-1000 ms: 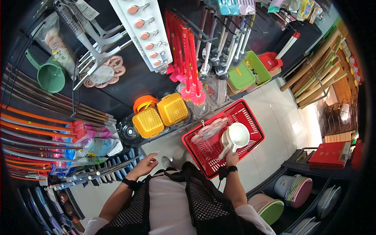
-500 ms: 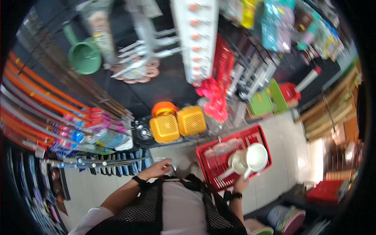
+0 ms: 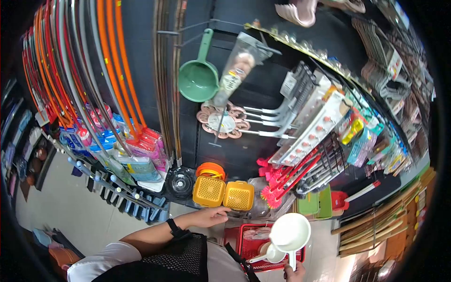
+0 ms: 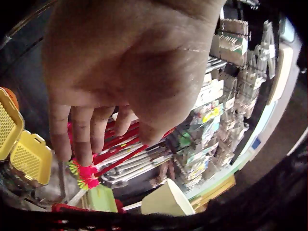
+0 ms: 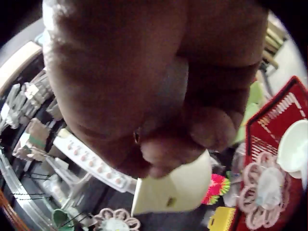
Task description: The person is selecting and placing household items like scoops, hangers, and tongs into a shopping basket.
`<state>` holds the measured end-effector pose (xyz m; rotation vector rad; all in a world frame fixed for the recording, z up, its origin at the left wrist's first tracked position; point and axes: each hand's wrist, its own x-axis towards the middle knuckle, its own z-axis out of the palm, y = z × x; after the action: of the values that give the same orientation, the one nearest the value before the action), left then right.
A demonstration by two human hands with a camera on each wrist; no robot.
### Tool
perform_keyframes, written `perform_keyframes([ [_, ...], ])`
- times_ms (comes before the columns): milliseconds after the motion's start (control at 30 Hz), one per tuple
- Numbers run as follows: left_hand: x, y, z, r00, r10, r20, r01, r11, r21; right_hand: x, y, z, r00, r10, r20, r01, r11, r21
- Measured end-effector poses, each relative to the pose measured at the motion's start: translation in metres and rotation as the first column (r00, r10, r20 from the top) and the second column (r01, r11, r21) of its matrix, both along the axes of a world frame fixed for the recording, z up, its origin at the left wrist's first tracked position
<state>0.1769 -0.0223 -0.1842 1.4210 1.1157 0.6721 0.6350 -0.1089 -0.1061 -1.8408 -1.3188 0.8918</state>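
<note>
The right hand (image 3: 294, 273) has its grip curled round the handle (image 3: 292, 260) of a white dipper (image 3: 291, 231); the left hand (image 3: 210, 217) holds nothing, near two yellow lattice baskets (image 3: 238, 196). Since a second ago the white dipper has risen — it now hangs over the red shopping basket (image 3: 251, 246), while a cream dipper (image 3: 274, 254) stays inside. It seems singled out for separate handling — a green dipper (image 3: 198, 82) hangs above the lattice baskets.

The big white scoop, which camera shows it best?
The head view: the big white scoop shows its whole round bowl and some handle. Left wrist shows the bowl's side; in right wrist, fingers partly hide it.
</note>
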Motion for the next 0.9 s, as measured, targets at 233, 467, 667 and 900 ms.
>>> perform_keyframes([
  [233,-0.043,-0.013,0.075,0.939,0.072,0.337,-0.128,0.981,0.148,-0.112,0.053,0.146,0.769,0.634,0.088,-0.634,0.773,-0.025],
  [467,-0.121,-0.051,0.114,0.904,0.166,0.394,-0.201,0.978,0.048,-0.243,0.111,0.225,0.267,0.826,0.497,-0.936,0.345,-0.070],
  [667,-0.151,-0.084,0.102,0.850,0.414,0.325,-0.430,0.902,-0.026,-0.334,0.128,0.258,0.322,0.745,0.585,-0.945,0.218,0.242],
  [900,-0.149,-0.075,0.099,0.476,0.602,0.641,-0.787,0.616,0.005,-0.405,0.145,0.209,0.532,0.820,-0.211,-0.656,0.557,0.509],
])
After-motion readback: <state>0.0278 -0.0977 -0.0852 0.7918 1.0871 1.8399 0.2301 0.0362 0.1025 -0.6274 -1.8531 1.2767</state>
